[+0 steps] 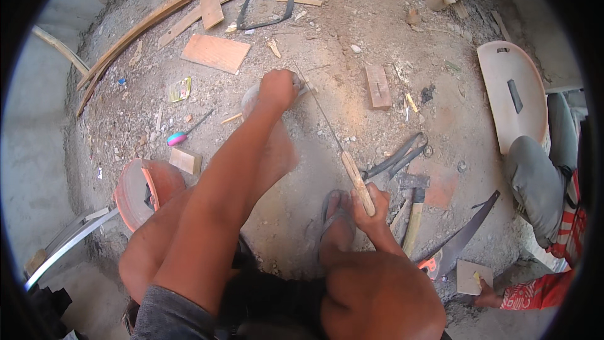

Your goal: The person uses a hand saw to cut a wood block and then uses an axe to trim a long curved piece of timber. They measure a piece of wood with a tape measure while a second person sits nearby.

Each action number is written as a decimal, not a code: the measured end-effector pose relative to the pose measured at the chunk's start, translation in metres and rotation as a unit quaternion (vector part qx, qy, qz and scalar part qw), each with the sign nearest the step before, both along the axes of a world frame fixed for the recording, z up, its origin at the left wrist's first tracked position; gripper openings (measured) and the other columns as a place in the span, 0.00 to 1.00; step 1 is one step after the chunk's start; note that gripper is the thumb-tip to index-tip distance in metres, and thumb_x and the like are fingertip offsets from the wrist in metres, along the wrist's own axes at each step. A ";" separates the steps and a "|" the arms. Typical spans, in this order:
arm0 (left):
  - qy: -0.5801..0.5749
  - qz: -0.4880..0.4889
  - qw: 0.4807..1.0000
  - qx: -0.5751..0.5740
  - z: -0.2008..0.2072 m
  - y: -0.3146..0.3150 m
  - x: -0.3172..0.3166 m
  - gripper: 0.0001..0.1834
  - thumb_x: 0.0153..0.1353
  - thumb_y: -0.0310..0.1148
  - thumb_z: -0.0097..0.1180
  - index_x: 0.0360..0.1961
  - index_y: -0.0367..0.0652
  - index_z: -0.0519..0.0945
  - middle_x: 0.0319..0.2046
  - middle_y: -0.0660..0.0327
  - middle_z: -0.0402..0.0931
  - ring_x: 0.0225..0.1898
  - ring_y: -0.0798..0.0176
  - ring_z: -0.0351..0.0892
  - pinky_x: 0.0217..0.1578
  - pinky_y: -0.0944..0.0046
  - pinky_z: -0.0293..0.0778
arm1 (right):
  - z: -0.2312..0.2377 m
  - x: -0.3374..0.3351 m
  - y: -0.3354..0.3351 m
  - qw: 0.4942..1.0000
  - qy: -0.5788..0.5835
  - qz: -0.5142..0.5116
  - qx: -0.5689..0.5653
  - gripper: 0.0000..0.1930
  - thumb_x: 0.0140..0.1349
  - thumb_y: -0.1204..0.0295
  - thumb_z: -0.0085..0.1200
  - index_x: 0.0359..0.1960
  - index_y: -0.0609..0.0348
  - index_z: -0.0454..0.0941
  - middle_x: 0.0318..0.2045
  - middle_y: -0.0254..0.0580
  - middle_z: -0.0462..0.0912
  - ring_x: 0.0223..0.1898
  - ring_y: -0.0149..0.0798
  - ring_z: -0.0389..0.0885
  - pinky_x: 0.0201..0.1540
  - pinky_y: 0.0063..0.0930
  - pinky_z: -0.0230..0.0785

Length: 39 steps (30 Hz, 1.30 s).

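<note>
My right hand is wrapped round the pale wooden handle of a long knife, beside my right foot. Its thin blade shows almost edge-on and slants away up and left. My left hand is closed near the far end of the blade, above my left foot. A bit of something grey pokes out at its knuckles; what it grips is mostly hidden. Right of the knife handle lie a black strap and a hammer with a wooden handle.
A handsaw lies at the right, near a co-worker's hand on a small square board. Orange plastic basin, screwdriver and wood block are at left. Boards lie farther off; a beige plastic panel stands at right.
</note>
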<state>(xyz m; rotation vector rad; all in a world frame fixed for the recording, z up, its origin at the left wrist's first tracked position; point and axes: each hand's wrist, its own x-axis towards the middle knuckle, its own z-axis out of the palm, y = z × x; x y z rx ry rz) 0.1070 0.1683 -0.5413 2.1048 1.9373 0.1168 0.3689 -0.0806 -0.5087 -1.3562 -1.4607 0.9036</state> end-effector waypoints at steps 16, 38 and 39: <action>-0.037 0.028 0.999 0.022 0.012 -0.018 0.012 0.10 0.59 0.41 0.68 0.32 0.46 0.89 0.31 0.46 0.85 0.37 0.41 0.86 0.42 0.47 0.81 | 0.004 -0.050 0.091 0.999 0.050 -0.004 -0.003 0.10 0.62 0.76 0.63 0.26 0.65 0.74 0.15 0.47 0.77 0.17 0.34 0.79 0.22 0.31 0.66; -0.045 0.027 0.998 0.023 0.017 -0.015 0.002 0.08 0.58 0.38 0.66 0.38 0.56 0.91 0.31 0.49 0.86 0.36 0.43 0.86 0.41 0.49 0.81 | 0.001 -0.033 0.045 1.000 -0.023 -0.017 -0.007 0.12 0.62 0.77 0.62 0.24 0.64 0.72 0.16 0.49 0.77 0.15 0.41 0.77 0.21 0.32 0.65; -0.056 0.022 0.998 0.021 0.012 -0.018 0.003 0.08 0.58 0.38 0.66 0.38 0.56 0.91 0.31 0.49 0.86 0.35 0.43 0.86 0.41 0.49 0.81 | 0.005 -0.021 0.022 1.000 -0.019 -0.009 -0.009 0.12 0.62 0.78 0.62 0.24 0.64 0.72 0.16 0.48 0.77 0.14 0.40 0.77 0.21 0.31 0.65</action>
